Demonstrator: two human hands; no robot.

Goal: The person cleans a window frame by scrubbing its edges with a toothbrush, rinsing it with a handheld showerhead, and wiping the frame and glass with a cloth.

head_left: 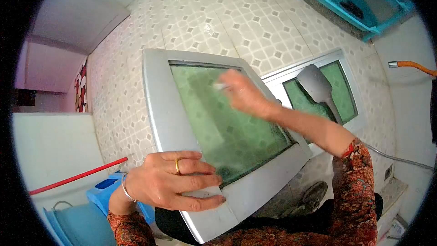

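A grey-framed window sash (157,95) with greenish wet-looking glass (218,114) leans tilted in front of me. My left hand (175,182), with a ring and a bracelet, lies over the near left corner of its frame. The fingers stretch across the frame and the thumb is hidden. Over the upper part of the glass, my right hand (248,93) is closed and smeared by motion. A small white object (221,86) sticks out from its fingertips, too blurred to name. Beneath my right forearm, a grey flat-headed tool (314,83) lies on a second sash (343,66).
A turquoise plastic rack (339,9) stands at the far right. An orange hose with a metal end (409,65) juts from the right. At the left are a red pole (82,176), a blue bucket (79,228) and a blue plastic container (102,191). Patterned tiles (200,23) cover the floor.
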